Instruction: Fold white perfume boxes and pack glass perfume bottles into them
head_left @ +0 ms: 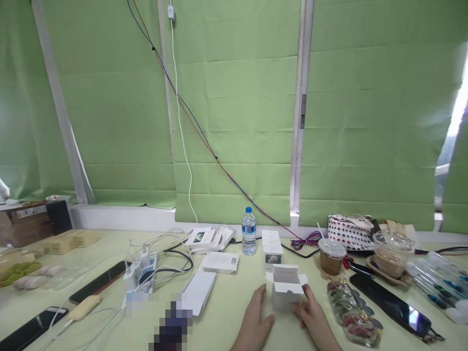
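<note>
An open white cardboard box (286,298) stands upright on the table in front of me, its top flaps spread and its inside partly visible. My right hand (315,318) grips the box's right side, with the fingers and thumb at its near corner. To the left of the box lies my left hand (255,319), thumb and fingers apart, holding nothing. Just behind the box is a closed white box (272,247) with a small picture on its front face. A water bottle (249,233) with a blue cap stands upright behind my left hand.
Flat white boxes (220,262) lie left of the bottle. Charging cables and a power strip (141,273) spread at left, near phones (98,282). At right are a drink cup (332,256), packed round items (353,312), a black phone (390,304) and clear tubes (438,282).
</note>
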A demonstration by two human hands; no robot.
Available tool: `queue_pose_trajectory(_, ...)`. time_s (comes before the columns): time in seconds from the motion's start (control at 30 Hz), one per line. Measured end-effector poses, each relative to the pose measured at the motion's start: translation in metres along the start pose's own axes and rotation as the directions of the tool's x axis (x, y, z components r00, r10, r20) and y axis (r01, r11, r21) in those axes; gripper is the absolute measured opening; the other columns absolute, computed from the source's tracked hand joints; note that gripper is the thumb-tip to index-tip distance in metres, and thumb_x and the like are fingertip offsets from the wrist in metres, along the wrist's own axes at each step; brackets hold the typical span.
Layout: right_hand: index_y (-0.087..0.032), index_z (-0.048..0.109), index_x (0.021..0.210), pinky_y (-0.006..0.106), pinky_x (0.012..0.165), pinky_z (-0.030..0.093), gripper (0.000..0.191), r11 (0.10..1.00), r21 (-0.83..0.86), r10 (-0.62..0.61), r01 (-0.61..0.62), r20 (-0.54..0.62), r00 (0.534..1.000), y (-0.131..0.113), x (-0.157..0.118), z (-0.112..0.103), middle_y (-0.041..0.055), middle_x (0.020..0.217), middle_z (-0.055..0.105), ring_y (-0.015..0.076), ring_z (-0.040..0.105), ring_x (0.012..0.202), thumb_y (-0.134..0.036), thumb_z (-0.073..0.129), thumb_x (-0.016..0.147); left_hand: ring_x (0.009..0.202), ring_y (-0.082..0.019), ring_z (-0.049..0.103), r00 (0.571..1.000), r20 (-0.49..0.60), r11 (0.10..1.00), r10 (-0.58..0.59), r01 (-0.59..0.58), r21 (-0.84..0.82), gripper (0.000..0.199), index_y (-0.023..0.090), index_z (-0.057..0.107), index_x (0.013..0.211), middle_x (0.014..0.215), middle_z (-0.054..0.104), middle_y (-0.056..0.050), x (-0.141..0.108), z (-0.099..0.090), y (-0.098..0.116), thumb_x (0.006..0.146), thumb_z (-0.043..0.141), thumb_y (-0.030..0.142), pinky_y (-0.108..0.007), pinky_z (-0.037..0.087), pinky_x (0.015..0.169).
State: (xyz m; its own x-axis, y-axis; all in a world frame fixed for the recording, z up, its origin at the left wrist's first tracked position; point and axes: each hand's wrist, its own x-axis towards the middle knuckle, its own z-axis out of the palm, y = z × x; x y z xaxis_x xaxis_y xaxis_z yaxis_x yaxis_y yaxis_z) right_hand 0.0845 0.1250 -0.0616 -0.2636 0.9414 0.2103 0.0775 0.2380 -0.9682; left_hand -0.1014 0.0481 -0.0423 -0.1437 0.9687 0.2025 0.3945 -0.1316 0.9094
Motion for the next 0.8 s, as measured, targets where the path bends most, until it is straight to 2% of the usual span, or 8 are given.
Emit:
queue_pose_trajectory(0.07, -0.018, 0.041, 0.114, 0.026, 0.046, 0.037, 0.046, 1.0, -0.014, 0.019, -0.019, -0.004, 1.0, 0.003, 0.001, 0.001, -0.0133, 0.046, 0.04, 0.0168, 0.049, 0.044, -0.038, 0.056, 0.075, 0.134, -0.029, 0.038, 0.999, 0.029, 0.997, 0.016, -0.018, 0.071, 0.07, 0.014, 0.043, 0.135, 0.143, 0.045, -0.014, -0.001, 0.0, 0.001, 0.067, 0.057, 0.007, -0.046, 0.024, 0.114)
queue_pose_trajectory(0.23, -0.015, 0.043, 0.119, 0.028, 0.049, 0.041, 0.054, 1.0, -0.022, -0.011, 0.011, -0.026, 1.0, 0.0, 0.0, 0.001, -0.0105, 0.051, 0.046, 0.0183, 0.052, 0.048, -0.041, 0.059, 0.075, 0.138, -0.029, 0.031, 0.987, 0.139, 0.978, 0.077, -0.102, 0.183, 0.08, 0.015, 0.031, 0.144, 0.15, 0.036, -0.013, -0.003, 0.002, 0.005, 0.07, 0.06, 0.013, -0.045, 0.022, 0.116)
queue_pose_trajectory(0.27, -0.015, 0.042, 0.121, 0.028, 0.05, 0.043, 0.056, 0.999, -0.023, -0.028, 0.027, -0.036, 0.999, -0.003, -0.001, 0.0, -0.0075, 0.059, 0.053, 0.0178, 0.053, 0.05, -0.042, 0.06, 0.076, 0.138, -0.028, 0.03, 0.985, 0.149, 0.975, 0.082, -0.11, 0.192, 0.084, 0.016, 0.025, 0.147, 0.151, 0.033, -0.012, -0.004, 0.002, 0.006, 0.07, 0.061, 0.014, -0.045, 0.022, 0.116)
queue_pose_trajectory(0.33, -0.017, 0.037, 0.128, 0.029, 0.055, 0.047, 0.061, 0.996, -0.037, -0.084, 0.081, -0.088, 0.993, -0.011, -0.004, -0.002, 0.0023, 0.091, 0.061, 0.0151, 0.053, 0.054, -0.043, 0.06, 0.078, 0.14, -0.027, 0.026, 0.986, 0.14, 0.973, 0.09, -0.117, 0.198, 0.091, 0.017, 0.011, 0.149, 0.154, 0.027, -0.011, -0.005, 0.003, 0.009, 0.072, 0.06, 0.013, -0.044, 0.021, 0.116)
queue_pose_trajectory(0.43, -0.022, 0.027, 0.136, 0.033, 0.069, 0.052, 0.066, 0.963, -0.165, -0.242, 0.211, -0.201, 0.949, -0.022, -0.008, -0.007, 0.0121, 0.129, 0.039, 0.0114, 0.053, 0.06, -0.043, 0.059, 0.082, 0.144, -0.023, 0.016, 0.982, 0.052, 0.962, 0.184, -0.191, 0.197, 0.089, 0.021, 0.001, 0.149, 0.158, 0.014, -0.007, -0.008, 0.002, 0.014, 0.078, 0.052, 0.01, -0.043, 0.016, 0.117)
queue_pose_trajectory(0.5, -0.027, 0.031, 0.136, 0.035, 0.074, 0.052, 0.058, 0.915, -0.284, -0.346, 0.286, -0.19, 0.919, -0.027, -0.011, -0.009, 0.0121, 0.135, 0.028, 0.0117, 0.054, 0.066, -0.042, 0.056, 0.085, 0.144, -0.022, 0.011, 0.963, 0.029, 0.939, 0.268, -0.268, 0.218, 0.083, 0.026, 0.006, 0.149, 0.159, 0.01, -0.003, -0.009, 0.001, 0.019, 0.08, 0.048, 0.007, -0.043, 0.014, 0.118)
queue_pose_trajectory(0.57, -0.032, 0.039, 0.132, 0.035, 0.072, 0.054, 0.046, 0.867, -0.365, -0.404, 0.338, -0.119, 0.907, -0.029, -0.013, -0.01, 0.0103, 0.137, 0.024, 0.0132, 0.057, 0.072, -0.039, 0.052, 0.088, 0.144, -0.022, 0.011, 0.952, 0.074, 0.922, 0.296, -0.305, 0.238, 0.079, 0.031, 0.015, 0.148, 0.158, 0.012, -0.002, -0.011, -0.001, 0.023, 0.08, 0.047, 0.005, -0.044, 0.016, 0.117)
queue_pose_trajectory(0.8, -0.03, 0.047, 0.126, 0.031, 0.065, 0.056, 0.033, 0.801, -0.435, -0.487, 0.411, -0.075, 0.87, -0.03, -0.008, -0.01, 0.0107, 0.135, 0.032, 0.0136, 0.062, 0.072, -0.032, 0.04, 0.094, 0.144, -0.024, 0.013, 0.947, 0.167, 0.924, 0.275, -0.308, 0.226, 0.084, 0.03, 0.019, 0.146, 0.157, 0.014, -0.007, -0.008, -0.001, 0.022, 0.073, 0.045, -0.002, -0.049, 0.016, 0.116)
